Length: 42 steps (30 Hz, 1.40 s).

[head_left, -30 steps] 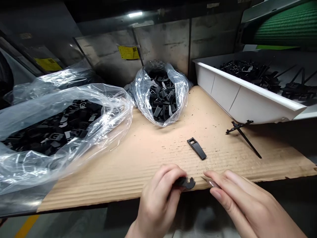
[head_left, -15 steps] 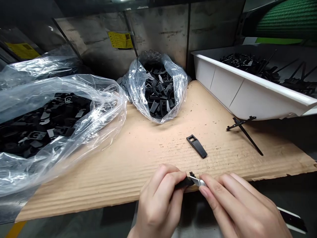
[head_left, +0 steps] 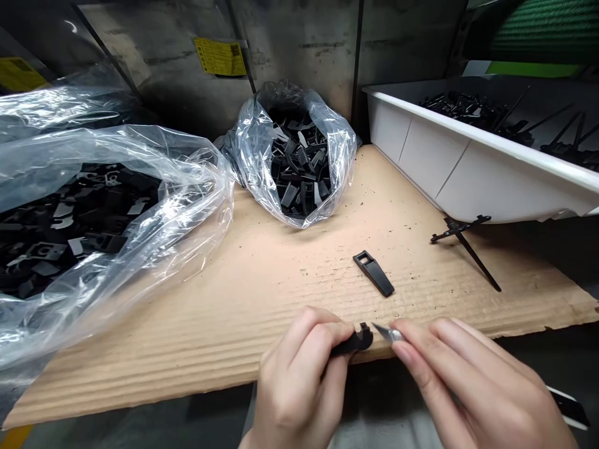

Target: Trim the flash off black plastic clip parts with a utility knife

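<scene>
Near the front edge of the cardboard, my left hand (head_left: 304, 374) is closed around a small black plastic part (head_left: 356, 342), whose notched, hooked end sticks out to the right. My right hand (head_left: 472, 374) pinches a craft knife (head_left: 390, 333) close behind its pointed blade. The blade tip lies just right of the hooked end, with a small gap between them. Beyond both hands lies a flat black plastic piece (head_left: 374, 274) with a square hole. Fingers hide the rest of the held part and most of the knife handle.
Cardboard (head_left: 262, 280) covers the work surface. Clear bags of black parts stand at the left (head_left: 196, 187) and the back middle (head_left: 344, 156). A white bin (head_left: 421, 143) of black pieces is at the right, with a black sprue (head_left: 475, 255) before it.
The knife has moved right, its blade coming off the black part. My left hand keeps its hold in nearly the same spot. The view has shifted slightly.
</scene>
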### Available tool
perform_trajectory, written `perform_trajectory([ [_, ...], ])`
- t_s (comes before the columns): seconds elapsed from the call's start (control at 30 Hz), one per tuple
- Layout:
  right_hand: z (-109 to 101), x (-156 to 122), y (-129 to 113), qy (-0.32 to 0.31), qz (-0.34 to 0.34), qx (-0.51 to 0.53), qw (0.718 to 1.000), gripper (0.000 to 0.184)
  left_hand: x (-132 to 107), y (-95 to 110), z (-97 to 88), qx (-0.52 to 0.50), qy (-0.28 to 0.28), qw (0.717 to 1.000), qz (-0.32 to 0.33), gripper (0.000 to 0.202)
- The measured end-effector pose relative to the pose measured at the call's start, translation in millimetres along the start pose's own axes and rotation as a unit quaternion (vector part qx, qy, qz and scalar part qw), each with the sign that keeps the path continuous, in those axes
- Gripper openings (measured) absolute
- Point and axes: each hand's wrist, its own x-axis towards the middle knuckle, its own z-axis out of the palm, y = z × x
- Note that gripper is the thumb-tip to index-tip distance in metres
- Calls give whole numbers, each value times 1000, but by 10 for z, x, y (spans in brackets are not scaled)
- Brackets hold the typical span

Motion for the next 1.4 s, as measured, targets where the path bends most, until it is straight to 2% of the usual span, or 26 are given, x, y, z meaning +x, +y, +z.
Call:
perform_trajectory([
  [0.17,48,31,-124,-9,9,21,1000,14,11,3,6,2,-9,1000,-18,24],
  [0.37,32,31,-37,-32,24,-18,999,16,17,-5,26,-1,5,1000,5,26],
  [0.6,-3,31,-75,-29,24,11,999,15,47,37,12,-5,-8,999,-50,21],
  [0.8,11,62,-134,-34,27,-9,999,17,116,59,10,-15,-11,997,-76,20],
  [1.07,-35,117,-121,-67,34,-26,997,18,66,57,28,1,8,999,-42,18],
  [1.23,-51,125,-61,-88,62,-78,991,22,34,54,57,26,32,999,-14,20],
  [1.3,-84,121,-24,-95,73,-47,992,19,36,52,58,27,26,999,-13,21],
  [1.4,-153,134,23,-77,81,59,992,14,61,46,22,0,12,1000,-18,23],
])
